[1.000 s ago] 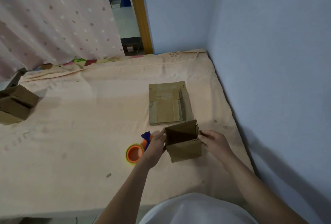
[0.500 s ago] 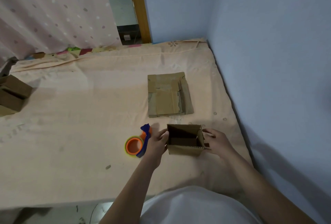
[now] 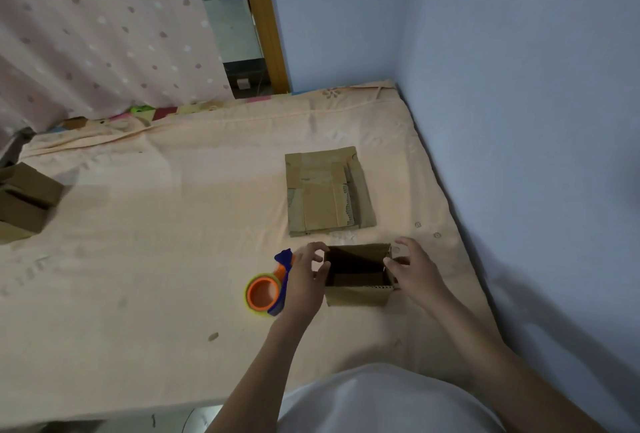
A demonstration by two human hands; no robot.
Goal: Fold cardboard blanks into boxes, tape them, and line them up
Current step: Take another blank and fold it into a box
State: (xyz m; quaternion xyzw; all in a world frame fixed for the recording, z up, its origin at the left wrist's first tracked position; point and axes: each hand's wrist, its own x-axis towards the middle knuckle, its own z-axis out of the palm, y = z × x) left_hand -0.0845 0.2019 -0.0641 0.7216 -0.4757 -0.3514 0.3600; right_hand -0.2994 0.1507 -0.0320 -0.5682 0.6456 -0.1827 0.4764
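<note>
The open box [image 3: 358, 275] was a small brown cardboard carton standing upright on the peach bedsheet [image 3: 156, 259], its top flaps open so the dark inside showed. A corrugated raw edge ran along its near rim, and the near wall below it was plain brown. Nothing could be seen inside it apart from a paler strip of cardboard low down against the far wall.

The left hand [image 3: 304, 280] was against the box's left side, thumb and fingers loosely curved toward the left wall, fingertips at the upper corner. Whether they actually pinched the cardboard could not be told. The right hand [image 3: 414, 270] was at the box's right side, its thumb hooked over the right rim and its fingers spread behind the wall, holding that edge.

Just left of the box, partly behind the left hand, lay the tape dispenser [image 3: 268, 289], an orange roll core in a blue handle. Beyond the box, away from the person, lay a stack of flat cardboard blanks [image 3: 325, 193], apart from it. Far to the left of the box, at the sheet's edge, stood folded boxes [image 3: 24, 202] side by side.
</note>
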